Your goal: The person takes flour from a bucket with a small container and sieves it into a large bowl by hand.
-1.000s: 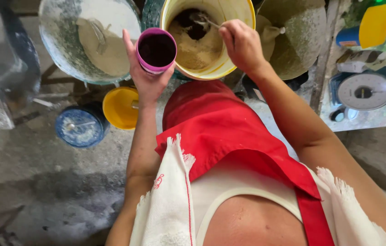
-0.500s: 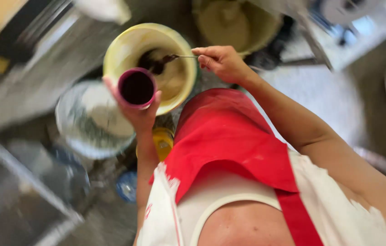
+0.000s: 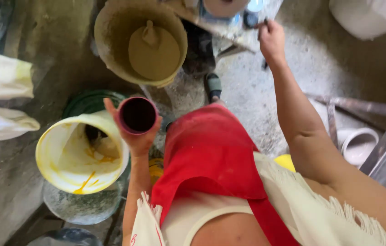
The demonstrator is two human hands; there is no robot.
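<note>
1. Both hands work apart from each other: the left hand point(image 3: 133, 136) cups a small round pink cup point(image 3: 137, 115) from below, fingers wrapped around its wall, while the right hand point(image 3: 271, 40) reaches well forward to the edge of a cluttered shelf point(image 3: 229, 28), curled around something dark and thin; what it pinches is too small to tell.
2. A red apron point(image 3: 206, 155) over a pale fringed garment fills the lower middle of the view, on the person's lap.
3. A large clay-coloured bucket point(image 3: 111, 41) sits on the grey floor ahead, holding a thick tan mass with a small peak.
4. A yellow-stained bucket point(image 3: 65, 157) lies just beside the left hand, tilted so that its mouth faces up and right, with dark and ochre residue inside.
5. The cup stands upright, its open mouth facing the camera and its inside dark. It is between the two buckets, touching neither, and nearer the yellow one. The left hand alone is on it; the right hand is well away, up and to the right.
6. A white pot point(image 3: 359, 145) rests at the right, near the person's right arm.
</note>
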